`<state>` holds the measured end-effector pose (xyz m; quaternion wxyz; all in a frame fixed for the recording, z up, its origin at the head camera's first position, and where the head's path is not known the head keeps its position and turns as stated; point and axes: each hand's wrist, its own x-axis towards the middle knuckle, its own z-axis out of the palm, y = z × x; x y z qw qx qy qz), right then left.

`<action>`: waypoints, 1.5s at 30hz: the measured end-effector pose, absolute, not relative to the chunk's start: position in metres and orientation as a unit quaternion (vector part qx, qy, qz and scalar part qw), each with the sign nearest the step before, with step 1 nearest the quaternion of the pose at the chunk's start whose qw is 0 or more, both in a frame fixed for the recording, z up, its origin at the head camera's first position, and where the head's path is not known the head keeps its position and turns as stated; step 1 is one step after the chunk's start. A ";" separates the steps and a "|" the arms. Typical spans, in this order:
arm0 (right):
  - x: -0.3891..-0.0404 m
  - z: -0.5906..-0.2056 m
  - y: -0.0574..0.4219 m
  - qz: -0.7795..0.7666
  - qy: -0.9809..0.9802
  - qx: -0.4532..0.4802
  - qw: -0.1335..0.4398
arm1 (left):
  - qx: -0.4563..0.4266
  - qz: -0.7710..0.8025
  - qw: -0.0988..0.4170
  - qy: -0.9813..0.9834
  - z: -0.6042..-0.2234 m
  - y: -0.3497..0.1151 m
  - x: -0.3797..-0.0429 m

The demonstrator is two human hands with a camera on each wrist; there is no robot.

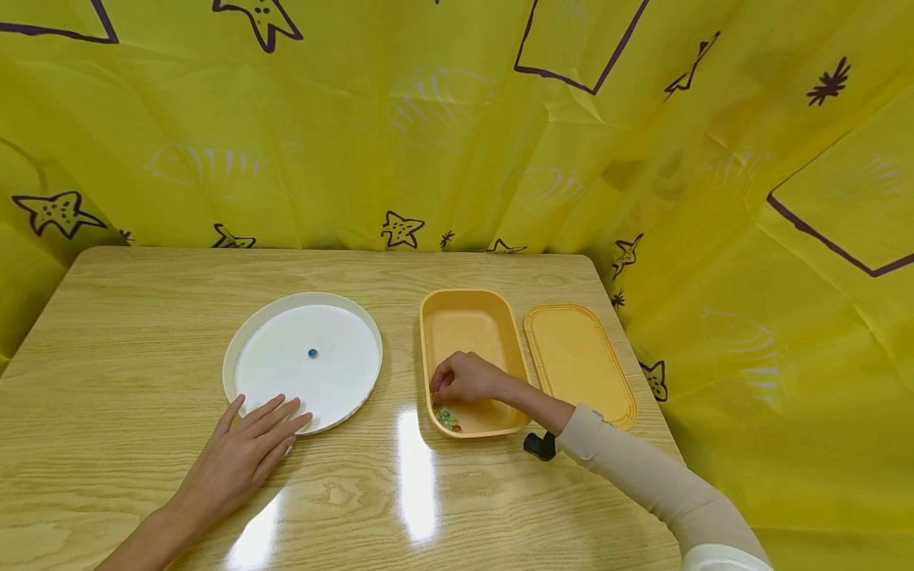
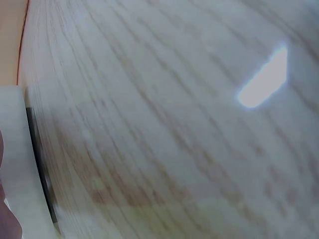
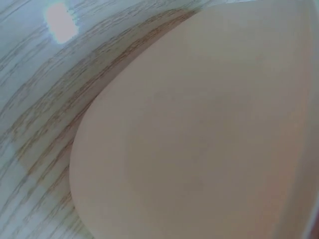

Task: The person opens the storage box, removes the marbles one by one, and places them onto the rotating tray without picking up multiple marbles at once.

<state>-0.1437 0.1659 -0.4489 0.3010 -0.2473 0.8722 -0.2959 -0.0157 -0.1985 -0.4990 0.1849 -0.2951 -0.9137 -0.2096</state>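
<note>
My left hand (image 1: 246,452) lies with spread, straight fingers over the near rim of a round white tray (image 1: 343,317). One blue glass marble (image 1: 312,354) sits near the middle of that tray. To the right, my right hand (image 1: 467,378) reaches down inside an orange rectangular container (image 1: 474,298). Its fingers are bent together at the container's left wall, beside several green and reddish marbles (image 1: 447,419) in the near left corner. I cannot tell whether the fingertips pinch a marble. A pale curved surface (image 3: 199,124) fills most of the right wrist view.
An orange lid (image 1: 581,365) lies flat to the right of the container. Everything stands on a wood-grain table (image 1: 143,317) with bright light reflections. A yellow patterned curtain (image 1: 321,143) hangs behind and along the right side. A black device (image 1: 539,446) is at my right wrist.
</note>
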 end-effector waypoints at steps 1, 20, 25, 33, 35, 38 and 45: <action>-0.144 -0.449 0.166 -0.297 0.872 -0.245 0.303 | -0.295 -0.210 0.185 -0.914 -0.499 -0.199 -0.016; -0.151 -0.437 0.167 -0.278 0.888 -0.243 0.274 | -0.293 -0.211 0.180 -0.915 -0.500 -0.199 -0.015; -0.159 -0.425 0.167 -0.277 0.891 -0.257 0.251 | -0.293 -0.211 0.180 -0.915 -0.500 -0.199 -0.015; -0.166 -0.403 0.166 -0.294 0.889 -0.268 0.225 | -0.295 -0.213 0.181 -0.913 -0.500 -0.199 -0.015; -0.168 -0.397 0.164 -0.301 0.887 -0.273 0.217 | -0.296 -0.213 0.181 -0.913 -0.500 -0.199 -0.015; -0.171 -0.388 0.161 -0.313 0.885 -0.271 0.211 | -0.296 -0.213 0.180 -0.914 -0.500 -0.199 -0.015; -0.174 -0.371 0.149 -0.320 0.882 -0.277 0.207 | -0.297 -0.214 0.180 -0.913 -0.500 -0.199 -0.016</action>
